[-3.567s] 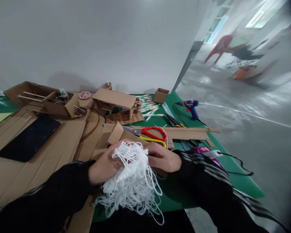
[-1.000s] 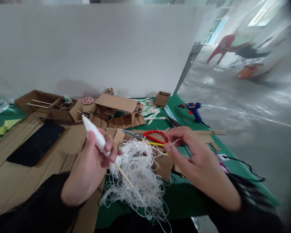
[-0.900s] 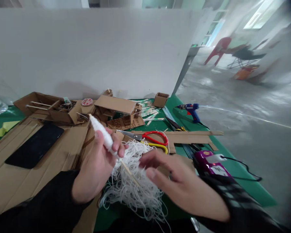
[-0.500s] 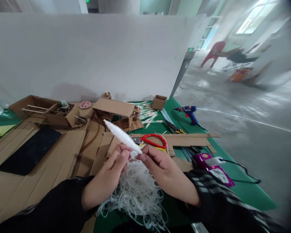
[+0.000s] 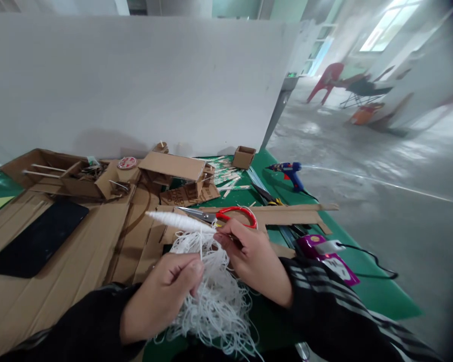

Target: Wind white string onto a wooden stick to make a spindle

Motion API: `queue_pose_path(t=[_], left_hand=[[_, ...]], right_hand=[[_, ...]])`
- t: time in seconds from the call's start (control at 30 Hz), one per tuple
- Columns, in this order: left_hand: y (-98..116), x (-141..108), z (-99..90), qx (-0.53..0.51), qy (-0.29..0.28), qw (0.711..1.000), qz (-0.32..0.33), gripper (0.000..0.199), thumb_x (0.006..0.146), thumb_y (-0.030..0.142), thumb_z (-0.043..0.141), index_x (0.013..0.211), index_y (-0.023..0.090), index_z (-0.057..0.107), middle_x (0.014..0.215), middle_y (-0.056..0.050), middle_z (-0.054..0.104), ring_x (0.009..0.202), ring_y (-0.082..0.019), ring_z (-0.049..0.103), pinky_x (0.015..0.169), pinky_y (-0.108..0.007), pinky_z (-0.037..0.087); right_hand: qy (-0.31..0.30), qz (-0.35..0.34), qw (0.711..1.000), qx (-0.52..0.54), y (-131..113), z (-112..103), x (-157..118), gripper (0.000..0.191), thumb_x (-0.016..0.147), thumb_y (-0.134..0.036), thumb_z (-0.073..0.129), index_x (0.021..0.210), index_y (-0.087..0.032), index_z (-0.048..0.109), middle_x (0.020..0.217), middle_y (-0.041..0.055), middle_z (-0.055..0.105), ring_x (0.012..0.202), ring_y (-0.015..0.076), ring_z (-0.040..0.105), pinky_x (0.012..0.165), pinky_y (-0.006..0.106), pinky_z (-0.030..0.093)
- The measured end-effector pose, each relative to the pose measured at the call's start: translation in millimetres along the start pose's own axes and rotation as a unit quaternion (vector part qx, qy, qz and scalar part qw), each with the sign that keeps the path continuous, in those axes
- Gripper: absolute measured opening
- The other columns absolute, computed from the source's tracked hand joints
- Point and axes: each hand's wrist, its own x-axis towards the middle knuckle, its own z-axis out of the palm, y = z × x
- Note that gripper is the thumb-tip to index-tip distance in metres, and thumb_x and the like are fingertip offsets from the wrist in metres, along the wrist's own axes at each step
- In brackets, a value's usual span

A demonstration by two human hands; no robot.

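A stick wound with white string (image 5: 179,221), thick in the middle and tapering to both ends, lies almost level above the table. My right hand (image 5: 251,259) pinches its right end between thumb and fingers. Below and to the left, my left hand (image 5: 166,291) is closed on a strand of white string (image 5: 201,246) that runs up taut to the wound stick. Under both hands spreads a loose tangled heap of white string (image 5: 215,311). Just behind the stick lie scissors with red handles (image 5: 236,213), their blades pointing left.
A black phone (image 5: 38,239) lies on cardboard (image 5: 94,251) at left. Cardboard boxes (image 5: 173,166) and scattered thin sticks (image 5: 226,176) stand along the back. At right are a blue glue gun (image 5: 292,173), pliers (image 5: 268,196) and a purple power strip (image 5: 328,259) with its cord.
My left hand has left the wound stick and moved down, drawing the strand taut. The stick has tipped from a slant to nearly level, still in my right hand.
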Motion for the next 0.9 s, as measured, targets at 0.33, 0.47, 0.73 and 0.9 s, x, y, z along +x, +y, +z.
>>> queue_pose_path(t=[0.33,0.47,0.73,0.9], left_hand=[[-16.9,3.0,-2.9,-0.134,0.117,0.983,-0.048,0.038,0.090,0.052,0.051,0.073,0.020,0.060,0.050,0.008,0.029,0.044,-0.010,0.020,0.043,-0.023,0.018],[-22.2,4.9,-1.1,-0.172,0.113,0.977,-0.046,0.036,0.087,0.052,0.056,0.078,0.019,0.063,0.050,0.008,0.030,0.043,-0.008,0.019,0.042,-0.022,0.020],[-26.2,10.1,2.5,-0.205,0.149,0.965,-0.063,0.040,0.084,0.051,0.062,0.105,0.018,0.052,0.059,0.008,0.045,0.046,-0.007,0.037,0.042,-0.018,0.033],[-22.6,13.2,-2.7,-0.178,0.169,0.969,-0.035,0.034,0.083,0.044,0.065,0.100,0.016,0.054,0.063,0.005,0.056,0.054,-0.009,0.050,0.051,-0.020,0.045]], right_hand=[[-0.083,0.018,0.991,0.103,0.0,3.2,-8.8,0.017,0.096,-0.034,0.047,0.105,-0.020,0.048,0.071,-0.0013,0.053,0.057,0.0128,0.047,0.052,0.024,0.036],[-0.078,0.012,0.993,0.092,1.0,5.2,-10.3,0.014,0.098,-0.032,0.043,0.095,-0.020,0.047,0.067,-0.0029,0.048,0.055,0.0120,0.044,0.052,0.024,0.034],[-0.085,-0.013,0.996,0.029,4.0,5.5,-5.5,0.024,0.100,-0.028,0.037,0.085,-0.019,0.054,0.074,0.0023,0.058,0.067,0.0151,0.053,0.062,0.027,0.038],[-0.075,0.000,0.997,0.008,4.5,7.8,-6.7,0.010,0.095,-0.028,0.048,0.100,-0.019,0.050,0.082,0.0033,0.060,0.070,0.0166,0.055,0.064,0.029,0.041]])
